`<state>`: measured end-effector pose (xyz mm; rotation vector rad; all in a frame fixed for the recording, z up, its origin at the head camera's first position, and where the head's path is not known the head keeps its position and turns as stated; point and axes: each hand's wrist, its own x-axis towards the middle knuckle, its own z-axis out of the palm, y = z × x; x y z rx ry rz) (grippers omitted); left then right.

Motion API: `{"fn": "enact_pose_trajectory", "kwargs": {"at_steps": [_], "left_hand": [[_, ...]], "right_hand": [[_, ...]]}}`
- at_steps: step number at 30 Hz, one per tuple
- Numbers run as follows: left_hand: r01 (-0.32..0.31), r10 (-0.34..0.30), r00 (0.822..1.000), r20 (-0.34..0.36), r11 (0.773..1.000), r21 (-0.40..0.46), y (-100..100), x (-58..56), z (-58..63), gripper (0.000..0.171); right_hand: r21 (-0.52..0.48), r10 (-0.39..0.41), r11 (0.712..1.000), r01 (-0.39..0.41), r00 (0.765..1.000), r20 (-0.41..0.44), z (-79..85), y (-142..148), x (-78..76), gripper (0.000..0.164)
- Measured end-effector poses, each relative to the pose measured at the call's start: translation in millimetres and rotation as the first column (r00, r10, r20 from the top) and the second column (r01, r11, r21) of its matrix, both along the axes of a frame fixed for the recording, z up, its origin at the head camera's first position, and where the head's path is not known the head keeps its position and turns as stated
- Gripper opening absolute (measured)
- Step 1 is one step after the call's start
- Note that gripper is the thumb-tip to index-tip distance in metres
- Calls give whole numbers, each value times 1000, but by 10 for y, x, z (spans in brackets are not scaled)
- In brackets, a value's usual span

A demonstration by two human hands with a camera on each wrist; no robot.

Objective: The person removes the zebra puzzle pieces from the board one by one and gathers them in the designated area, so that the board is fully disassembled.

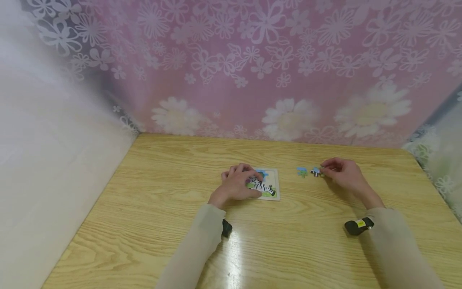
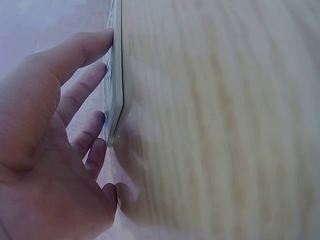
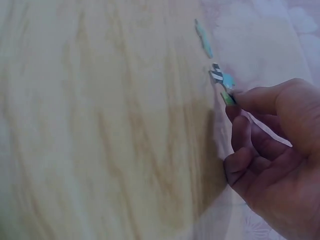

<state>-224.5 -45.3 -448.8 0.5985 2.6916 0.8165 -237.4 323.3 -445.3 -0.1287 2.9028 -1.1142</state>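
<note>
A square jigsaw puzzle in a pale frame [image 1: 278, 180] lies on the table, with part of a zebra picture in it. My left hand [image 1: 238, 184] spreads over its left side, fingertips and thumb resting on the puzzle; the hand covers much of that side. In the left wrist view the frame's edge [image 2: 119, 65] lies flat along the tabletop. Off to the right, my right hand [image 1: 344, 172] pinches a puzzle piece [image 3: 217, 74] with black-and-white stripes, blue and green between thumb and finger. Just left of it lies a blue and green puzzle piece [image 1: 302, 172].
The wood-grain table [image 1: 162, 180] reaches back to a pink flowered curtain [image 1: 231, 80]. A white cloth [image 1: 54, 140] hangs along the left side, and another pale flowered cloth [image 1: 440, 160] on the right. Each wrist wears a black camera [image 1: 357, 226].
</note>
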Motion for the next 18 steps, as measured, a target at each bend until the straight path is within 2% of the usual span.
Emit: {"fn": "enact_pose_trajectory", "kwargs": {"at_steps": [7,18], "left_hand": [[-1,0,1000,10,1000,11,3,0,3,33],[-4,4,1000,13,1000,9,-2,3,7,33]], "right_hand": [[80,6,997,-2,999,-47,-43,-5,-33,27],[81,1,997,6,997,-80,-68,-11,-29,32]]}}
